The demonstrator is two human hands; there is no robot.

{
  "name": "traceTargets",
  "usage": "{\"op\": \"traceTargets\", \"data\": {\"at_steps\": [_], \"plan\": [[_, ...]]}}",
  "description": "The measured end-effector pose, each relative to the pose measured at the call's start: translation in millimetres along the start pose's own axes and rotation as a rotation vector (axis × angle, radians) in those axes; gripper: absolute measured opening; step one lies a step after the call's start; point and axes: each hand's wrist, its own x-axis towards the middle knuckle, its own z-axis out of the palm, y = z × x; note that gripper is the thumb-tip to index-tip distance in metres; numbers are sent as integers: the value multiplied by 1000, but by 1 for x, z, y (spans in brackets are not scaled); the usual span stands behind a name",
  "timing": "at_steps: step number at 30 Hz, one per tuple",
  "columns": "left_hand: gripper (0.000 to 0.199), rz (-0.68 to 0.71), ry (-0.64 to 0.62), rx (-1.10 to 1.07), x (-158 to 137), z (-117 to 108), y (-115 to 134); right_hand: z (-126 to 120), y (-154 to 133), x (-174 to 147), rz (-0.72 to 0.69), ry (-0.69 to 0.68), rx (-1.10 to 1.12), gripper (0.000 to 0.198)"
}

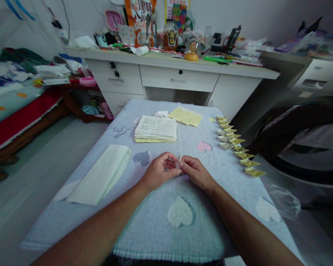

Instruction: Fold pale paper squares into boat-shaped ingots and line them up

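Over the middle of the cloth-covered table, my left hand [161, 169] and my right hand [196, 170] meet at a small folded piece of pale paper [179, 159]. Fingertips of both hands pinch it; its lower part is hidden by them. Beyond the hands lies a stack of handwritten paper sheets [155, 128]. Yellow paper sheets [186, 116] rest at the far side, near a crumpled white tissue [161, 114]. Along the right edge runs a row of several small folded paper boats [246, 162], yellow and whitish.
A long folded pale-green paper [101, 175] lies on the table's left. Behind stands a white desk [180, 77] crowded with jars and clutter. A washing machine [308, 122] is on the right, a bed [19, 111] on the left. A clear plastic bag [284, 201] hangs by the right edge.
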Motion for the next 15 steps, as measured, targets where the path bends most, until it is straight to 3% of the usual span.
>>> {"op": "traceTargets", "data": {"at_steps": [15], "plan": [[31, -46, -17, -83, 1, 1, -2, 2, 4, 1, 3, 33, 73, 37]]}}
